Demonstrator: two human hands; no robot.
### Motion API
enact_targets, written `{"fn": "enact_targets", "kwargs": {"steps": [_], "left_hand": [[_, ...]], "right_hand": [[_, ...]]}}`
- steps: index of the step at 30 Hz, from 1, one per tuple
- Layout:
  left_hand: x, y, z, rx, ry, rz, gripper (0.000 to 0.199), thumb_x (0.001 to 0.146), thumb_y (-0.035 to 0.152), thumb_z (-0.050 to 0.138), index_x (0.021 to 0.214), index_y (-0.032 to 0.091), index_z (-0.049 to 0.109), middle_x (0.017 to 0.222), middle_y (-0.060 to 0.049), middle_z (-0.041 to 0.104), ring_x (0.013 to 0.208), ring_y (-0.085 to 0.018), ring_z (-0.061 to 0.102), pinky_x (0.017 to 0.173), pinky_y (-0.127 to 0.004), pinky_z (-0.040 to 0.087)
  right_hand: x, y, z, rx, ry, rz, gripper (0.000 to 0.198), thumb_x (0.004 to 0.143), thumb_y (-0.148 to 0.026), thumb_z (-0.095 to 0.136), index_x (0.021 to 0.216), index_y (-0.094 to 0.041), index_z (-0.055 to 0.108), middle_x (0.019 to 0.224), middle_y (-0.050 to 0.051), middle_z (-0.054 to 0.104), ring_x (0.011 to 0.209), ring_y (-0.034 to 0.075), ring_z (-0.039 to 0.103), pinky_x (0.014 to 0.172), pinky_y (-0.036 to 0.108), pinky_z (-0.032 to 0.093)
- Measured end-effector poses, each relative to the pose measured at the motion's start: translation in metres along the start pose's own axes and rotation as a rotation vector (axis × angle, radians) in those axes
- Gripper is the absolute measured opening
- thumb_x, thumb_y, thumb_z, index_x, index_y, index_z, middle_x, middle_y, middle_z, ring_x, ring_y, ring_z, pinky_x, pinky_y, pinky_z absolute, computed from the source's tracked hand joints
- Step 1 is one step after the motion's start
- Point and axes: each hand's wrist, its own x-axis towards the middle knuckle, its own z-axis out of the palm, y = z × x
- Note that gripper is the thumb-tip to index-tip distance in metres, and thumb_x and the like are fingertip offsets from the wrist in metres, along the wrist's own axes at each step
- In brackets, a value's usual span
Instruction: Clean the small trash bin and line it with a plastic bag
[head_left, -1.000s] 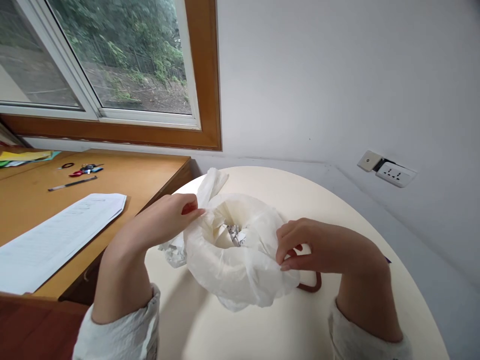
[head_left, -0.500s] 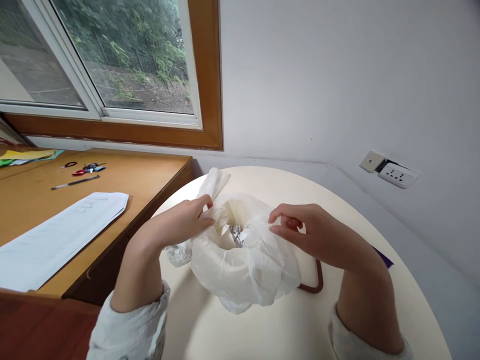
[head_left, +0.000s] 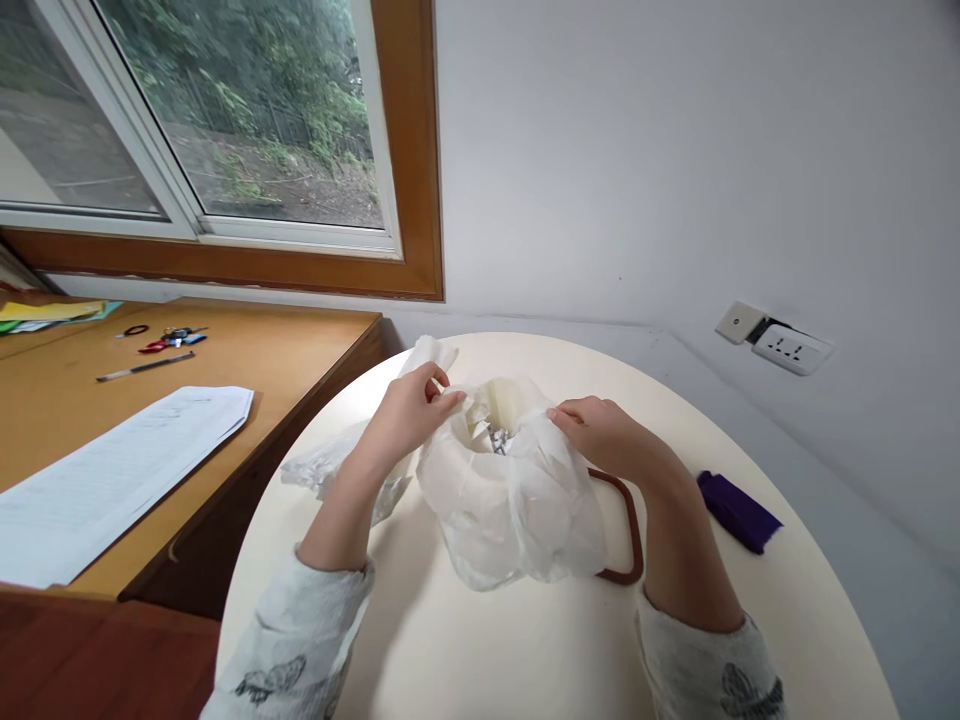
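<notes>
A thin white plastic bag [head_left: 510, 520] lines a round bin, its edge folded down over the outside and hiding the bin's wall. Crumpled paper [head_left: 498, 437] shows inside the opening. At the left side of the rim, my left hand [head_left: 411, 412] pinches the bag's edge between thumb and fingers. My right hand [head_left: 604, 432] is closed on the bag's edge at the right side of the rim. Left of the bin, partly behind my left forearm, lies another crumpled clear plastic bag [head_left: 319, 468].
The bin stands on a round cream table [head_left: 450, 660]. A brown rounded frame [head_left: 636, 530] and a purple cloth-like piece [head_left: 739, 510] lie to the right. On the wooden desk [head_left: 300, 350] at left are papers [head_left: 135, 465], a pen [head_left: 146, 367] and keys [head_left: 176, 338].
Both hands have moved in from hovering with parted fingers to gripping the bag's edge. The bag has shifted slightly right and its front hem sits higher. More of the purple piece shows.
</notes>
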Motion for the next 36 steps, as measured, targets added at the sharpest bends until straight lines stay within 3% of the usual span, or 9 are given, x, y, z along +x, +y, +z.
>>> {"fn": "enact_targets", "kwargs": {"steps": [6, 8, 10, 14, 18, 22, 26, 31, 36], "left_hand": [[0.002, 0.007, 0.018, 0.011, 0.379, 0.086, 0.020, 0.082, 0.034, 0.045, 0.068, 0.020, 0.042, 0.061, 0.002, 0.049, 0.055, -0.012, 0.043, 0.053, -0.023, 0.032], [0.000, 0.010, 0.015, 0.049, 0.387, 0.057, 0.028, 0.084, 0.037, 0.041, 0.062, 0.020, 0.038, 0.057, 0.002, 0.046, 0.052, -0.012, 0.040, 0.051, -0.024, 0.030], [-0.001, 0.010, 0.009, 0.063, 0.224, -0.003, 0.039, 0.086, 0.045, 0.035, 0.056, 0.020, 0.034, 0.051, 0.001, 0.044, 0.050, -0.012, 0.040, 0.050, -0.026, 0.030], [-0.003, 0.003, -0.006, -0.080, -0.239, -0.169, 0.055, 0.082, 0.061, 0.030, 0.049, 0.018, 0.040, 0.049, -0.002, 0.051, 0.049, -0.015, 0.051, 0.056, -0.029, 0.040], [-0.004, -0.005, -0.018, -0.182, -0.467, -0.197, 0.053, 0.077, 0.062, 0.040, 0.057, 0.015, 0.054, 0.060, -0.006, 0.061, 0.059, -0.018, 0.059, 0.062, -0.030, 0.045], [-0.005, -0.007, -0.026, -0.071, -0.680, -0.098, 0.042, 0.068, 0.056, 0.058, 0.066, 0.015, 0.060, 0.068, -0.006, 0.065, 0.067, -0.019, 0.059, 0.062, -0.026, 0.043], [-0.004, -0.006, -0.024, 0.025, -0.769, -0.065, 0.038, 0.060, 0.054, 0.065, 0.066, 0.016, 0.063, 0.067, -0.004, 0.065, 0.065, -0.017, 0.056, 0.058, -0.025, 0.038], [-0.001, -0.012, -0.013, 0.023, -0.788, -0.085, 0.031, 0.065, 0.045, 0.062, 0.056, 0.016, 0.061, 0.060, -0.004, 0.065, 0.060, -0.017, 0.056, 0.059, -0.027, 0.038], [0.000, -0.022, -0.008, -0.066, -0.861, -0.125, 0.018, 0.062, 0.034, 0.063, 0.066, 0.017, 0.065, 0.063, -0.003, 0.064, 0.064, -0.020, 0.062, 0.063, -0.030, 0.043]], "right_hand": [[0.008, 0.008, 0.003, -0.030, 0.103, 0.056, 0.035, 0.081, -0.036, 0.035, 0.055, -0.019, 0.019, 0.054, -0.002, 0.031, 0.052, 0.010, 0.028, 0.048, 0.025, 0.020], [0.009, 0.008, 0.003, -0.045, 0.122, 0.069, 0.036, 0.079, -0.035, 0.037, 0.055, -0.019, 0.017, 0.053, -0.002, 0.027, 0.051, 0.010, 0.025, 0.047, 0.026, 0.019], [0.010, 0.006, 0.003, -0.045, 0.145, 0.061, 0.037, 0.078, -0.035, 0.038, 0.054, -0.020, 0.016, 0.052, -0.002, 0.025, 0.050, 0.010, 0.024, 0.047, 0.026, 0.018], [0.012, 0.006, 0.005, -0.045, 0.194, 0.050, 0.038, 0.079, -0.036, 0.039, 0.053, -0.020, 0.016, 0.051, -0.002, 0.024, 0.050, 0.010, 0.022, 0.047, 0.026, 0.019], [0.013, 0.008, 0.007, -0.055, 0.231, 0.071, 0.039, 0.079, -0.036, 0.040, 0.054, -0.020, 0.014, 0.052, -0.003, 0.022, 0.050, 0.010, 0.020, 0.047, 0.026, 0.018], [0.015, 0.009, 0.007, -0.070, 0.262, 0.063, 0.040, 0.079, -0.034, 0.040, 0.051, -0.021, 0.015, 0.050, -0.002, 0.025, 0.050, 0.010, 0.021, 0.048, 0.026, 0.019], [0.015, 0.007, 0.008, -0.069, 0.257, 0.067, 0.040, 0.079, -0.034, 0.040, 0.050, -0.021, 0.016, 0.050, -0.003, 0.026, 0.050, 0.010, 0.022, 0.048, 0.025, 0.020], [0.014, 0.007, 0.009, -0.054, 0.249, 0.072, 0.039, 0.079, -0.036, 0.039, 0.051, -0.021, 0.017, 0.051, -0.002, 0.027, 0.050, 0.010, 0.024, 0.048, 0.025, 0.021], [0.012, 0.006, 0.009, -0.045, 0.253, 0.083, 0.039, 0.079, -0.036, 0.039, 0.052, -0.020, 0.016, 0.051, -0.003, 0.026, 0.049, 0.010, 0.021, 0.047, 0.026, 0.019]]}}
